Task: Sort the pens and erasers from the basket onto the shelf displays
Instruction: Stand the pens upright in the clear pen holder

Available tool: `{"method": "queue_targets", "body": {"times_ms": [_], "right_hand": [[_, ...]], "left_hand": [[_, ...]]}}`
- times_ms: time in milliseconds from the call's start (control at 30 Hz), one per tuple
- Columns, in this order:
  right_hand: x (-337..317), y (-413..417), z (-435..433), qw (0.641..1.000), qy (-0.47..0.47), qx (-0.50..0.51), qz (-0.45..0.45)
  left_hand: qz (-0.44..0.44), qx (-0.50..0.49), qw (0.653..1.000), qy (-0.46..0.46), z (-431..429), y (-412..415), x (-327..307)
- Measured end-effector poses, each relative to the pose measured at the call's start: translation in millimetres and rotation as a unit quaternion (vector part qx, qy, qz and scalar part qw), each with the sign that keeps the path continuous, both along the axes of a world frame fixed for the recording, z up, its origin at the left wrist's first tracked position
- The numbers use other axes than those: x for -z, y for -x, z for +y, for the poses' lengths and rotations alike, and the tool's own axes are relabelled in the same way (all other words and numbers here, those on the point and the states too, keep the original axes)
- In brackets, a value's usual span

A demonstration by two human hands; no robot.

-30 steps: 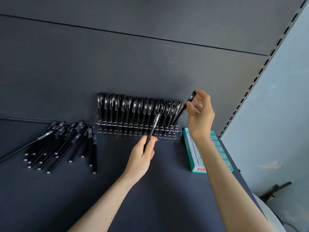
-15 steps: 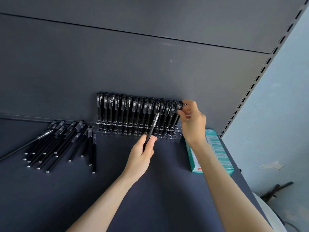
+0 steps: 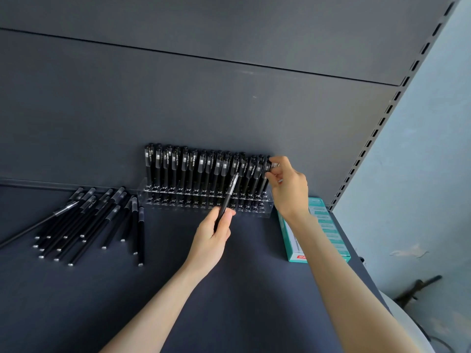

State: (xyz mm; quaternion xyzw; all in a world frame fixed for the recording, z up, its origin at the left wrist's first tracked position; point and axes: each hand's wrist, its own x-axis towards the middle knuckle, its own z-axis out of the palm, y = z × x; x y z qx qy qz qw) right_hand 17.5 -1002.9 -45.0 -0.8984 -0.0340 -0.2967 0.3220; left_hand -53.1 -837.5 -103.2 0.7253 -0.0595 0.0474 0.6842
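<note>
While our left hand [image 3: 210, 240] stays put over the dark shelf [image 3: 229, 301], thumb and curled fingers gripping the held pen [image 3: 228, 196] cap-up in front of the rack, all the action is further back. Our right hand [image 3: 289, 187], which a second ago had its pen raised clear above the row, has come down level with the caps. Its fingertips now pinch the end pen [image 3: 266, 174], which stands at the right end of the clear rack [image 3: 204, 203].

We are working on a matte charcoal shelf with a matching back panel [image 3: 178, 98]. A slotted upright [image 3: 382, 118] runs up the right, with a pale blue wall [image 3: 433, 174] beyond.

Now the tally: one pen in the left hand, one teal box [image 3: 328, 233] lying flat beside the rack, and one rack. The loose pens [image 3: 89, 220] fanned out on the left number over a dozen. The racked ones, in two packed rows, are too crowded for us to count.
</note>
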Motion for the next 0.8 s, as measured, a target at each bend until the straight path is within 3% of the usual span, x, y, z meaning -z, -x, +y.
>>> {"method": "queue_targets", "body": {"times_ms": [233,367,533,800], "right_hand": [[2,8,-1,1.000,-0.018,0.009,-0.020],[3,27,5,0.992,-0.123,-0.019,-0.032],[2,48,25,0.946,-0.276,-0.150,0.084],[12,52,34,0.913,-0.356,-0.183,0.073]], "left_hand": [[0.001,0.003,1.000,-0.006,1,0,0],[-0.003,0.013,1.000,0.002,0,1,-2],[-0.006,0.068,0.998,0.019,-5,6,-5],[-0.006,0.060,0.998,0.014,-1,3,-2]]}}
